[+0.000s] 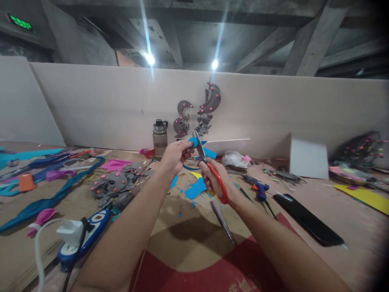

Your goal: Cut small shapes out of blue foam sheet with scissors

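Between the fingertips of my left hand (179, 153) is a small blue felt piece (193, 141), held up in front of me. My right hand (217, 174) is closed round the red-orange handles of a pair of scissors (199, 148). The blades point up and away, slightly parted, right at the edge of the blue piece. Whether they are biting into it I cannot tell. Below both hands, blue felt scraps (196, 188) and tiny offcuts lie on the brown board, with a yellow scrap (196, 175) beside them.
A dark pen-like stick (223, 223) lies before me. To the right are a blue glue gun (257, 187) and a black phone (308, 219). On the left sit a power strip (88, 237) and grey felt pieces with pink dots (115, 184). A bottle (160, 140) stands behind.
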`<act>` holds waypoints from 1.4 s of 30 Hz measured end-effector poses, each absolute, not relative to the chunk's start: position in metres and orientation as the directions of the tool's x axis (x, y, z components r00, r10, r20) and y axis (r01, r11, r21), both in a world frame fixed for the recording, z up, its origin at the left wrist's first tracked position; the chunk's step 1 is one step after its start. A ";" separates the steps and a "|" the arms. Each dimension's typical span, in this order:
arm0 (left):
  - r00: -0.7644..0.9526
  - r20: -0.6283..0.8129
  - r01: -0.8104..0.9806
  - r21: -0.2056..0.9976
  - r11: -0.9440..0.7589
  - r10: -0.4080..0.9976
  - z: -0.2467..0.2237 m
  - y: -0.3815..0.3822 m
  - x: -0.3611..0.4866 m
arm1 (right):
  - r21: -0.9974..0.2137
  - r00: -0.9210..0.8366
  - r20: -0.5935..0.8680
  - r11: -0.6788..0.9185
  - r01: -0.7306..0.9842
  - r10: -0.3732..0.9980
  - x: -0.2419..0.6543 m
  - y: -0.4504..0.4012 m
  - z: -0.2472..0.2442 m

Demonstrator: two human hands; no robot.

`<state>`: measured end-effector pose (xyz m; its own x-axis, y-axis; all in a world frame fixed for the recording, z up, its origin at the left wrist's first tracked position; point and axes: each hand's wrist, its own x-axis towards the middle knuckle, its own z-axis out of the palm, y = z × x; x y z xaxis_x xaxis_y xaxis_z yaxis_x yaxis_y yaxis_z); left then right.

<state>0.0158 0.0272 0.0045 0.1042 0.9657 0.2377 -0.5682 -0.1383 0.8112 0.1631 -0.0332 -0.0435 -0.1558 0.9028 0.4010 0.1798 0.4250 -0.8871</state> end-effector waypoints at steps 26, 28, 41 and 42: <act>0.166 0.289 -0.429 0.882 -0.195 0.943 0.010 0.029 -0.004 | -0.934 -0.286 0.310 0.347 0.089 0.907 0.162 -0.038 -0.035; 0.181 0.294 -0.427 0.883 -0.194 0.939 0.009 0.029 -0.003 | -0.938 -0.289 0.309 0.341 0.066 0.906 0.161 -0.039 -0.034; 0.202 0.297 -0.423 0.886 -0.190 0.933 0.011 0.025 -0.004 | -0.960 -0.285 0.269 0.279 -0.008 0.920 0.159 -0.042 -0.032; 0.203 0.295 -0.421 0.887 -0.189 0.934 0.011 0.025 -0.004 | -0.959 -0.287 0.273 0.282 -0.009 0.918 0.159 -0.042 -0.032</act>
<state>-0.0038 0.0253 0.0110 0.2030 0.9335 0.2954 -0.4211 -0.1891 0.8871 0.1591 -0.0415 -0.0325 -0.2874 0.9182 0.2727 -0.0093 0.2820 -0.9594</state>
